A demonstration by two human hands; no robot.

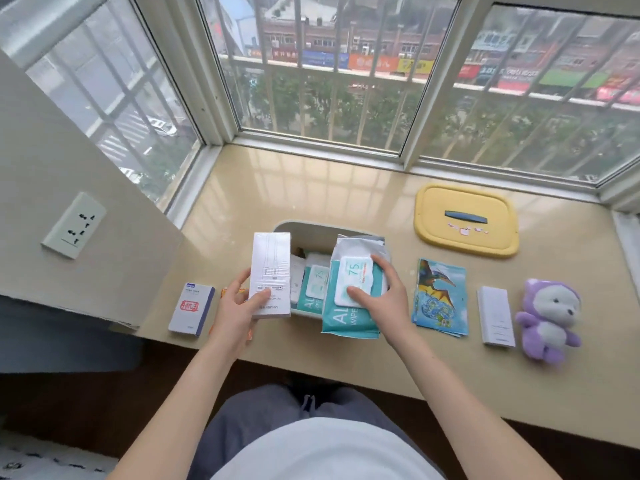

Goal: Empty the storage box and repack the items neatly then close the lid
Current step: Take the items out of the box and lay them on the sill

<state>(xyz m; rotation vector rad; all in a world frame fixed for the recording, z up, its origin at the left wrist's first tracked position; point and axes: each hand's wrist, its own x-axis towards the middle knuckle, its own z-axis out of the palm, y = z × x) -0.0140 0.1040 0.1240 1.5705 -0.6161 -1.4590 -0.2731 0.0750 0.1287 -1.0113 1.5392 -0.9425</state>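
Observation:
A pale storage box (298, 225) stands open on the beige sill. My left hand (239, 306) grips a tall white carton (272, 271) upright at the box's left side. My right hand (381, 296) holds a teal wipes pack (349, 317) by its white flip lid, tilted over the box's right front edge. A second teal wipes pack (313, 285) and white sachets lie inside the box. The yellow lid (465, 220) rests flat on the sill at the back right.
Left of the box lie a white card box with a red stamp (190, 311) and an orange packet, mostly hidden. To the right lie dinosaur picture packets (440, 297), a small white box (495, 315) and a purple plush toy (549, 318). Windows border the sill.

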